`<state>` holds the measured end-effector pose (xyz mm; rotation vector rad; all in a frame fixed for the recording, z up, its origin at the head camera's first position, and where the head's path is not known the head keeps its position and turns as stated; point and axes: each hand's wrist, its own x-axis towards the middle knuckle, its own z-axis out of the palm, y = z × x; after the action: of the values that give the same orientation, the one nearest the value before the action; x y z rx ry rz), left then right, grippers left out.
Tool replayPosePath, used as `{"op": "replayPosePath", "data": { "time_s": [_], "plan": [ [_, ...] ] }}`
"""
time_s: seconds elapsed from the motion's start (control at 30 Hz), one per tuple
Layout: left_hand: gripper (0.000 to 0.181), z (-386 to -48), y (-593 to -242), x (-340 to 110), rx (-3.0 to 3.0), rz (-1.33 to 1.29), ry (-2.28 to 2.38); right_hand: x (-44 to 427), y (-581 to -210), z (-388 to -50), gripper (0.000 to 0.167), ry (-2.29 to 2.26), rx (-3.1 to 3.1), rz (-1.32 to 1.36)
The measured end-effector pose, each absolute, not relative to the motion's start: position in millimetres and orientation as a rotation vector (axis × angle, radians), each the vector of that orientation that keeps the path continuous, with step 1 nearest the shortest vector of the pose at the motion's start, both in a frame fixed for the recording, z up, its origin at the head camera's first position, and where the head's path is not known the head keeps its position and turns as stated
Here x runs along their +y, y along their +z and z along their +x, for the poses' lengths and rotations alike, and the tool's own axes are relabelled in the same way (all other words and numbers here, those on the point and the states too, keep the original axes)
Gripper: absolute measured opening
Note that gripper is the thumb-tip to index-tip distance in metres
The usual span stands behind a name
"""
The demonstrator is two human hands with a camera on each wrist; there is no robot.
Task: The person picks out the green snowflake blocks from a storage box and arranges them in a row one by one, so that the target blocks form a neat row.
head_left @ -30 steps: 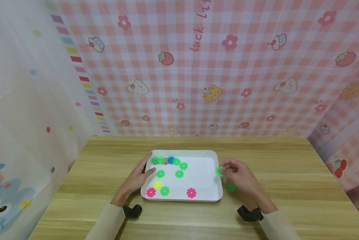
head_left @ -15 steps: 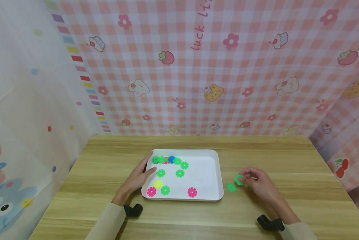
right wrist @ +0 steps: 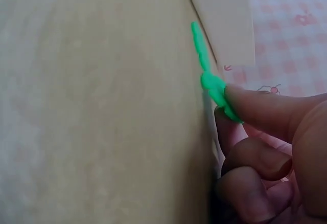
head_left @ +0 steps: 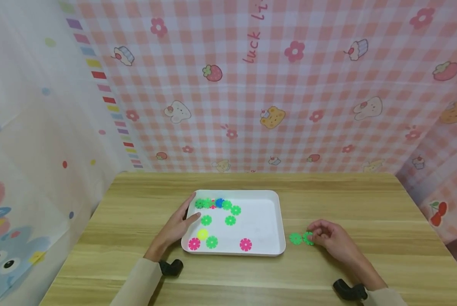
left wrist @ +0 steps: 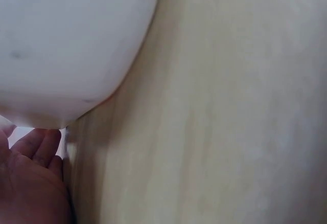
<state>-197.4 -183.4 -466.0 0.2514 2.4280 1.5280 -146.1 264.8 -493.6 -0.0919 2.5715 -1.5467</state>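
My left hand holds the left side of a white tray, thumb over the rim and fingers along the outer wall. In the left wrist view, the fingers lie by the tray's wall. Right of the tray, my right hand pinches a green notched plastic disc between thumb and finger. Close on its left lies another green snowflake disc on the table. The right wrist view shows the pinched disc edge-on, in line with the other disc.
Inside the tray are several green discs, pink discs, a yellow disc and a blue disc. Discs cluster along its back left. A wooden table surrounds the tray, with a checked cloth behind it.
My right hand has moved from the tray's right rim to the right and nearer, carrying the green disc beside the one on the table. My left hand keeps its hold on the tray.
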Motion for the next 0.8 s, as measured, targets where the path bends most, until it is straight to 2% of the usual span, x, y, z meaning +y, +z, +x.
{"op": "replayPosePath", "data": {
  "time_s": [0.23,0.8],
  "plan": [
    [0.068,-213,-504,-193,2.476,0.289,1.557,266,-499,-148,0.021,-1.573,2.568,-0.114],
    [0.068,-212,-502,-191,2.491,0.269,1.546,263,-503,-146,0.023,-1.490,2.717,-0.076]
  ]
}}
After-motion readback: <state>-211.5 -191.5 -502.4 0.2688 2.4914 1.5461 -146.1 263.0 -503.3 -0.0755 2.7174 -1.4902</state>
